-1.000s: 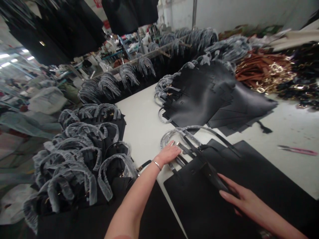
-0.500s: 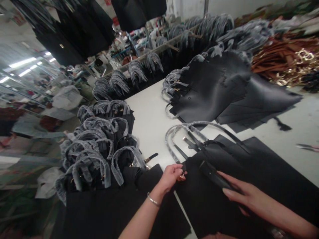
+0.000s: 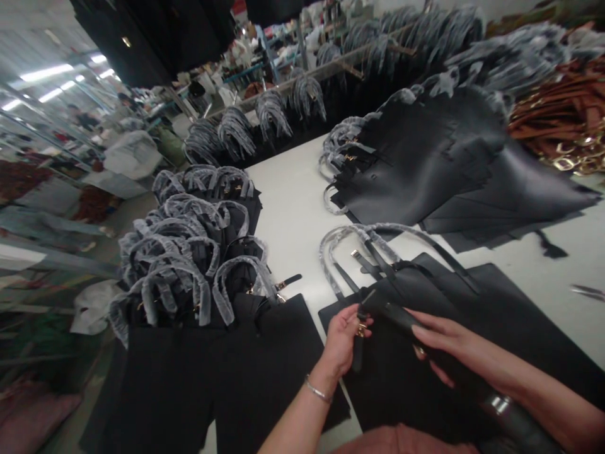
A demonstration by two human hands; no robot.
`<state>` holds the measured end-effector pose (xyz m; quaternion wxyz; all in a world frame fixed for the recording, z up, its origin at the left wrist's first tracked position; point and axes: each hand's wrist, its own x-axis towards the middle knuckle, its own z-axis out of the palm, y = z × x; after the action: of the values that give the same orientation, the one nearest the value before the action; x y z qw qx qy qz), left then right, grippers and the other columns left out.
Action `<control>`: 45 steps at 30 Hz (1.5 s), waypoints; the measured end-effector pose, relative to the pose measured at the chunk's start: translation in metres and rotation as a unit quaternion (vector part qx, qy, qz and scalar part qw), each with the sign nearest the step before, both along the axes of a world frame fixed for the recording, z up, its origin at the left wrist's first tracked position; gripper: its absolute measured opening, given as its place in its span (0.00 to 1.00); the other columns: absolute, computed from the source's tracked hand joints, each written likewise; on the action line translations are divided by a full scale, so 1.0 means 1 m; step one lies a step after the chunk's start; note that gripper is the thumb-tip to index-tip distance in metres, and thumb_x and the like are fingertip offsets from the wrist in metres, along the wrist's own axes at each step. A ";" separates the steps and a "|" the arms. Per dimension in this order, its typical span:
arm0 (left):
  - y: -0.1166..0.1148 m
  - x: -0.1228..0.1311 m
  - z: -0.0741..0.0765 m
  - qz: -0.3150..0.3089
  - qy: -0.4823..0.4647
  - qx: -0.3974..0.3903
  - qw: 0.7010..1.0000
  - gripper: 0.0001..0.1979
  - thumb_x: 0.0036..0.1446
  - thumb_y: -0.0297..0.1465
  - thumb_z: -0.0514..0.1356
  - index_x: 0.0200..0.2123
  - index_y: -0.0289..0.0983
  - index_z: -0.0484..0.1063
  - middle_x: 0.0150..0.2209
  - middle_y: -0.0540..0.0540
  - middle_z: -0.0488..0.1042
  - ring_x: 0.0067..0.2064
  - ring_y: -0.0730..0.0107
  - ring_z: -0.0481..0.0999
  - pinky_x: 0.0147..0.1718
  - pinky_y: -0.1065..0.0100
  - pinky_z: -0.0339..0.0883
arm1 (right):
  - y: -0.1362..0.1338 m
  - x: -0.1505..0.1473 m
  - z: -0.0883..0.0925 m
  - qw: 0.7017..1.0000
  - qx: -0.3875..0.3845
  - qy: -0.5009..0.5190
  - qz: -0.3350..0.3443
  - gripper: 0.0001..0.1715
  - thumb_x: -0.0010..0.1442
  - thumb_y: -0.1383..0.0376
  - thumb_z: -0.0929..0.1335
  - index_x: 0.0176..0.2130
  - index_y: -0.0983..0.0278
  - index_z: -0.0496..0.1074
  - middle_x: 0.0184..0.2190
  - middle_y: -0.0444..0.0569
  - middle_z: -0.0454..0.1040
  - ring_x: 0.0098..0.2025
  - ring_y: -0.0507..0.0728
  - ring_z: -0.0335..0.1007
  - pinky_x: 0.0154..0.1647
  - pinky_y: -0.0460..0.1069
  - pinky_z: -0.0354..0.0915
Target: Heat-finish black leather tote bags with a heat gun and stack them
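My left hand (image 3: 343, 337) pinches a narrow black strap with a small gold buckle (image 3: 362, 329), over the front of a black handbag panel (image 3: 401, 391). My right hand (image 3: 447, 340) is wrapped round a long black tool (image 3: 401, 318); its kind is unclear. The tool's thin tip lies close to my left fingertips, and a silver band shows farther back along the dark shape. Handles (image 3: 338, 243) in clear plastic wrap arch up from the panels just beyond my hands. Another strap with a metal end (image 3: 362, 258) lies among them.
To the left lies a stack of black bag panels (image 3: 165, 378) with wrapped handles (image 3: 179, 252). Larger black leather panels (image 3: 425, 157) are piled at the back right, near brown straps (image 3: 562, 101) with gold buckles. A metal tool (image 3: 588, 291) lies at the right edge of the white table (image 3: 288, 195).
The view has shifted a little. My left hand has moved right with the strap, and the black tool in my right hand now points closer to it.
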<state>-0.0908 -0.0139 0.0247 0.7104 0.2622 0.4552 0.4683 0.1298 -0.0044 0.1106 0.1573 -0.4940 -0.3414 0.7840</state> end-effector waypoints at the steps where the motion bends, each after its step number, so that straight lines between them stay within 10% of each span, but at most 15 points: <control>1: -0.001 0.001 0.000 0.012 0.002 0.000 1.000 0.22 0.52 0.37 0.65 0.48 0.31 0.73 0.40 0.39 0.76 0.34 0.72 0.72 0.31 0.73 0.66 | -0.001 0.001 0.001 1.000 -0.016 0.000 0.003 0.43 0.57 0.49 0.68 0.66 0.56 0.52 0.28 0.44 0.72 0.17 0.47 0.64 0.15 0.41 0.60; 29: -0.013 0.035 0.011 0.055 0.038 0.013 0.998 0.14 0.56 0.34 0.63 0.43 0.33 0.68 0.42 0.39 0.76 0.40 0.67 0.75 0.42 0.67 0.66 | 0.005 0.011 -0.004 0.990 0.062 -0.101 -0.080 0.45 0.56 0.50 0.68 0.65 0.61 0.51 0.27 0.43 0.70 0.17 0.49 0.64 0.16 0.44 0.61; 37: -0.016 0.045 0.027 0.102 0.000 -0.004 0.995 0.18 0.50 0.28 0.66 0.43 0.36 0.66 0.36 0.46 0.73 0.36 0.70 0.75 0.37 0.69 0.68 | -0.004 0.008 -0.045 0.939 0.247 -0.237 -0.024 0.37 0.58 0.55 0.65 0.65 0.53 0.54 0.56 0.47 0.70 0.42 0.60 0.75 0.53 0.57 0.65; 45: -0.014 0.063 0.040 0.126 0.052 -0.002 0.991 0.14 0.51 0.30 0.66 0.41 0.34 0.72 0.36 0.45 0.75 0.37 0.73 0.74 0.39 0.72 0.67 | -0.016 -0.011 -0.046 0.915 0.306 -0.255 -0.057 0.26 0.59 0.51 0.62 0.52 0.59 0.71 0.60 0.51 0.67 0.63 0.62 0.57 0.65 0.57 0.51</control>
<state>-0.0273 -0.0280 0.0650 0.6218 0.2253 0.5215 0.5391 0.1184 -0.0202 0.0648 0.2528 -0.6239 -0.5643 0.4780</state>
